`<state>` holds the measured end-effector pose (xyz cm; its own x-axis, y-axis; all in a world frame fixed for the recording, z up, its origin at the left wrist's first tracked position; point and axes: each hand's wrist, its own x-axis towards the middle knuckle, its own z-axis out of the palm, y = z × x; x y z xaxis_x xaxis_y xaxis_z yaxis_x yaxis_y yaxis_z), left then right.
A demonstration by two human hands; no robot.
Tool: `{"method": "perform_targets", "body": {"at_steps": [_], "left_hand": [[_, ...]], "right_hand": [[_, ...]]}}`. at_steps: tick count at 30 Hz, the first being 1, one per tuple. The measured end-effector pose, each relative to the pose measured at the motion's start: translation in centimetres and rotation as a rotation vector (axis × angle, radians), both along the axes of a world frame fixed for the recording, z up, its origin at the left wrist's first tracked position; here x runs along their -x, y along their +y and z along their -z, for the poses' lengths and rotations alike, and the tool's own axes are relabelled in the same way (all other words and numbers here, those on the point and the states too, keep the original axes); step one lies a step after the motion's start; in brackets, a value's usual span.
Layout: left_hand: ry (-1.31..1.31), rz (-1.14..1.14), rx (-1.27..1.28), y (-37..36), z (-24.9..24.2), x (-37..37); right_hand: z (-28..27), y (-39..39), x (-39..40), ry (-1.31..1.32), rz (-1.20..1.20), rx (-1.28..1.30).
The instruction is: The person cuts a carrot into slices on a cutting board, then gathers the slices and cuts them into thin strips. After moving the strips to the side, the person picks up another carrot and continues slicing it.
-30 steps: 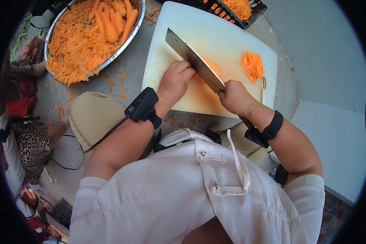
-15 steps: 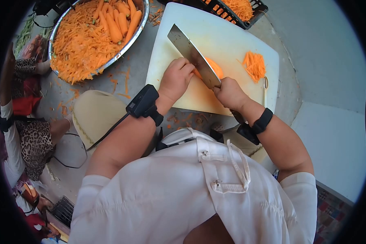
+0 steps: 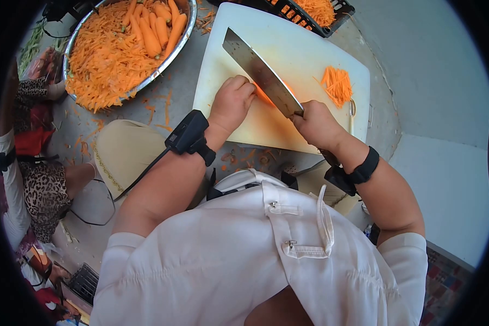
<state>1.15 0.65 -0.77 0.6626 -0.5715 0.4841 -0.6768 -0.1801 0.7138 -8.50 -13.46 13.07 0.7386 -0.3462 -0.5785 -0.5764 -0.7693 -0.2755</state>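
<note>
The left hand (image 3: 231, 106) is over the left part of a white cutting board (image 3: 217, 57), its fingers bent and bunched together at the left end of a carrot (image 3: 263, 96); the fingertips are partly hidden, so I cannot tell whether they pinch it; the carrot is on the board, between that hand and the right hand (image 3: 316, 124), and is largely covered by the broad blade of a cleaver (image 3: 261, 69); the right fingers are wrapped closely round the cleaver's handle; the blade slants from this grip toward the board's upper left; whether its edge touches the carrot cannot be determined; a small heap of carrot shreds (image 3: 337, 87) lies apart on the right side of the board; beyond the board's far edge is a black crate (image 3: 309, 24) containing further shredded carrot (image 3: 319, 12); to the left, on a grey floor (image 3: 155, 100) littered with scraps, stands a metal basin (image 3: 169, 62) of shreds, with whole carrots (image 3: 152, 35) on top; a black device (image 3: 188, 133) is strapped at the left wrist; a black band (image 3: 366, 166) encircles the right.
</note>
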Motion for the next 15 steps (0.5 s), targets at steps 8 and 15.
{"method": "perform_targets", "body": {"at_steps": [8,15], "left_hand": [[-0.018,-0.011,0.003,-0.10,0.14,-0.08],[-0.038,-0.055,-0.002,-0.22,0.18,-0.02]], "right_hand": [[0.68,-0.31,0.03,0.025,-0.004,0.003],[0.78,-0.17,-0.09,0.034,0.010,-0.006]]}}
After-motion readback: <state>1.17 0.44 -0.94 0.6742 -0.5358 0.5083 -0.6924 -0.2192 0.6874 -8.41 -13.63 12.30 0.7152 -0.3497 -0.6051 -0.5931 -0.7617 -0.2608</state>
